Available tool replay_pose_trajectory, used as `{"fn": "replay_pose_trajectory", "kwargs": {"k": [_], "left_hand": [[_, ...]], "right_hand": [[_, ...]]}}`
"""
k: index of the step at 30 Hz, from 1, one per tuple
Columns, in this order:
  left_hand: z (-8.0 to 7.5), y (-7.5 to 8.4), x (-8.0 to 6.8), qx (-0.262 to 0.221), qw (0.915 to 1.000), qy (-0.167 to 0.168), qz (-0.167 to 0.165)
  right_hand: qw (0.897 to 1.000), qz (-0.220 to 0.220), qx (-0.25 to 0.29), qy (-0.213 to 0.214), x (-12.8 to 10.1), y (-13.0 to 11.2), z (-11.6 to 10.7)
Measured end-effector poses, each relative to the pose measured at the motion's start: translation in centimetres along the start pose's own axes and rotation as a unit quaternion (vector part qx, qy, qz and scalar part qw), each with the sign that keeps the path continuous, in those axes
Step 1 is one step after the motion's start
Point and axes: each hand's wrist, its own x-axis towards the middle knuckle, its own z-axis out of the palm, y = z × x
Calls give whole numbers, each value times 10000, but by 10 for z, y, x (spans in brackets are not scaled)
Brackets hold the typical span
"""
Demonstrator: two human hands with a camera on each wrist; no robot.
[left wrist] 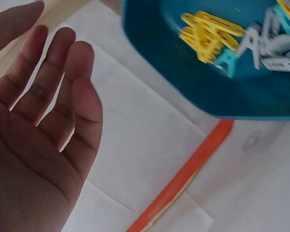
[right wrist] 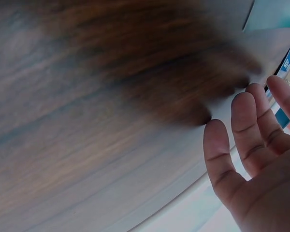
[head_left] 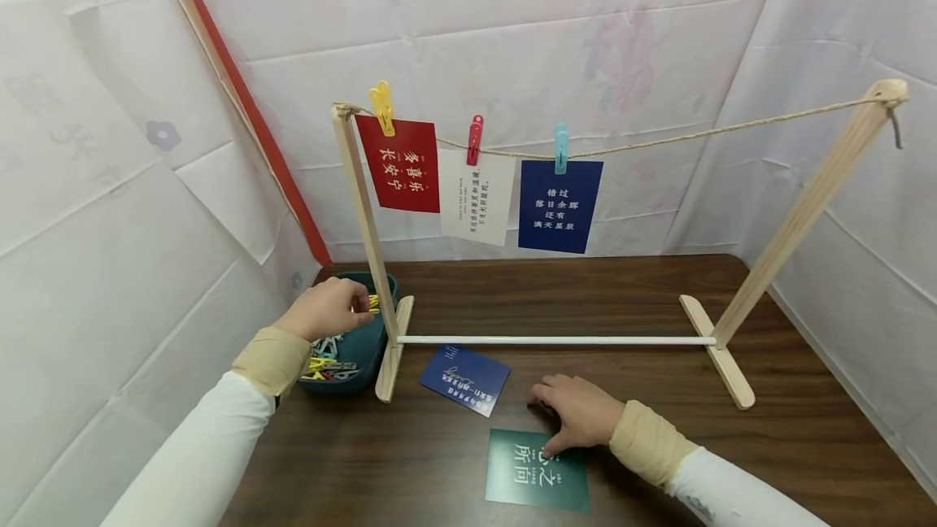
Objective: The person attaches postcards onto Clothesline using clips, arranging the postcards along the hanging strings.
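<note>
My left hand (head_left: pixel 325 309) hovers over the dark teal basket (head_left: pixel 368 340), fingers loosely bent. In the left wrist view its palm and fingers (left wrist: pixel 60 77) show nothing held, beside the basket (left wrist: pixel 169 53) with yellow clothespins (left wrist: pixel 208 36) and grey clothespins (left wrist: pixel 268 43). My right hand (head_left: pixel 581 413) rests by the far edge of a green card (head_left: pixel 538 482), its thumb over the card's corner. Fingertips (right wrist: pixel 216 135) are at the tabletop in the right wrist view, with nothing in the palm. A blue card (head_left: pixel 465 379) lies between the hands on the table.
A wooden stand (head_left: pixel 805 210) with a white crossbar (head_left: pixel 556 341) holds a sagging twine line (head_left: pixel 681 139). Hanging from it are a red card (head_left: pixel 403 169) by a yellow clothespin, a white card (head_left: pixel 476 198) by a red one, and a navy card (head_left: pixel 560 206) by a light blue one.
</note>
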Motion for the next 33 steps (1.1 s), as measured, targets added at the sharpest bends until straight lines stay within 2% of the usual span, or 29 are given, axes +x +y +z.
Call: {"fn": "replay_pose_trajectory", "kwargs": {"k": [4, 8, 14, 18, 23, 28, 33], "left_hand": [[5, -7, 4, 590, 9978, -301, -96], [10, -12, 7, 1212, 9914, -472, -147], [21, -21, 13, 1582, 9839, -807, -200], [29, -29, 17, 1610, 9783, -1246, -377], [38, -38, 23, 1376, 9727, -1745, -672], [44, -44, 27, 1215, 9693, -1969, -828], [44, -45, 25, 978, 9661, -2140, -1066]], "right_hand": [[10000, 64, -4, -44, -1, 0, -2], [9999, 151, 26, -65, -4, 1, -5], [9996, 277, 74, -64, -7, 4, -8], [9991, 390, 130, -125, -9, 7, -11], [9980, 538, 233, -249, -13, 12, -13], [9977, 573, 240, -255, -18, 17, -16], [9984, 490, 217, -179, -21, 22, -18]]}}
